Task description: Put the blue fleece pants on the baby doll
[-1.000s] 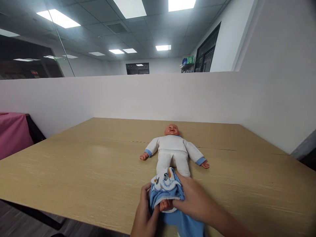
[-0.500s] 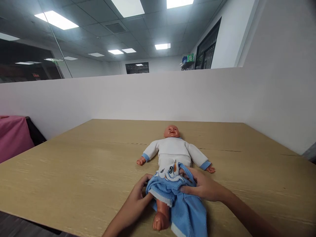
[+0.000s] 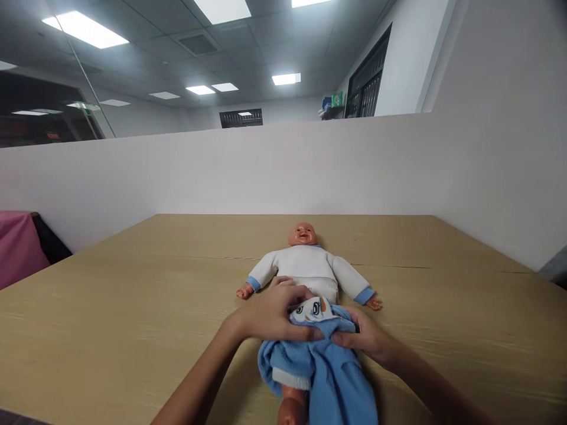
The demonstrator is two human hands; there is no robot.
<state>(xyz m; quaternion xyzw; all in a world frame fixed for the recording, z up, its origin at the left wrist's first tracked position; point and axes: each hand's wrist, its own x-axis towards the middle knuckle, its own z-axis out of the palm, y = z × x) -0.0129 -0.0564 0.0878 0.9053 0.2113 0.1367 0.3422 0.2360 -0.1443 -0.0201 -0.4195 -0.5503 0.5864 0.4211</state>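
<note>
A baby doll (image 3: 305, 262) in a white long-sleeved top with blue cuffs lies on its back, head away from me. Blue pants (image 3: 336, 372) with a white cartoon-face patch (image 3: 315, 310) are bunched around its legs. One bare foot (image 3: 292, 408) pokes out of a white-trimmed leg opening; the other foot is hidden in the cloth. My left hand (image 3: 279, 310) grips the waist of the pants beside the patch, fingers toward the doll's belly. On the patch's right side, my right hand (image 3: 361, 336) pinches the waistband between thumb and fingers.
The doll rests on a wide wooden table (image 3: 133, 313) with a seam across it. A white partition (image 3: 283, 171) stands behind the table, and a white wall (image 3: 500, 147) rises at the right. Pink cloth (image 3: 20, 248) over something black lies beyond the left edge.
My left hand has moved from the leg opening up to the waist of the pants. The right hand still holds the waistband. The camera view has shifted slightly.
</note>
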